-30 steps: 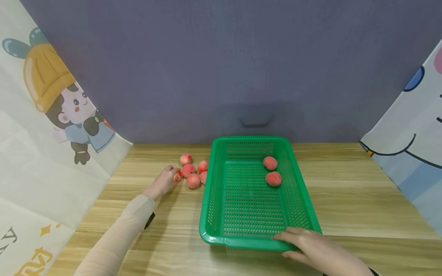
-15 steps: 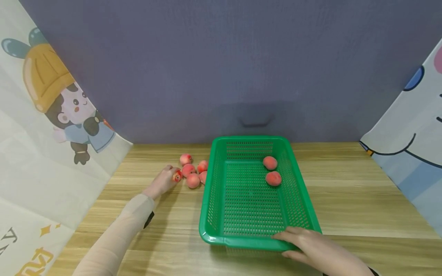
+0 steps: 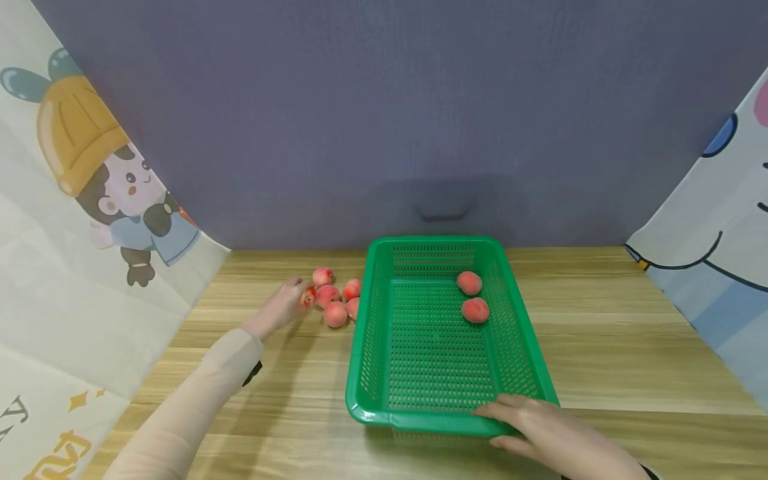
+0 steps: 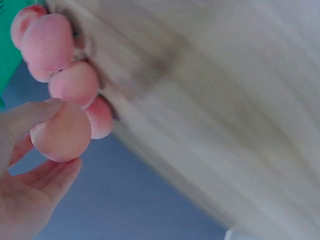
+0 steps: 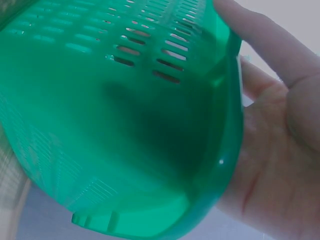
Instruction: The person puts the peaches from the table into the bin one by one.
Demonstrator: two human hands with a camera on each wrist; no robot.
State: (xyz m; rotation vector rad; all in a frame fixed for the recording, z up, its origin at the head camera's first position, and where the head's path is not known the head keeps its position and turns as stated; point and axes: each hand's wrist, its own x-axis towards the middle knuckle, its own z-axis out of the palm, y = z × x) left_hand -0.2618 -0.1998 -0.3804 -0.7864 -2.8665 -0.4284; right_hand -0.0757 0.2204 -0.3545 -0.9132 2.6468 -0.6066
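Note:
My left hand (image 3: 282, 307) holds a pinkish-red peach (image 3: 309, 297) at the left end of a small cluster. The left wrist view shows thumb and fingers round that peach (image 4: 62, 132), with other peaches (image 4: 75, 84) close behind it. Several more peaches (image 3: 335, 314) lie on the wooden table against the left side of a green plastic basket (image 3: 357, 353). My right hand (image 3: 534, 427) grips the basket's near rim towards its right corner, fingers over the top and thumb on the outside. Inside the basket, two peaches (image 3: 475, 311) rest near the right wall.
The wooden table (image 3: 624, 347) extends to both sides of the basket. A grey-blue panel (image 3: 438, 120) rises at the back. Printed white cloths hang at the left (image 3: 48, 287) and right (image 3: 714, 220).
My left hand has shifted slightly up and away from me with the peach between its fingers. The right hand and the basket stay where they were.

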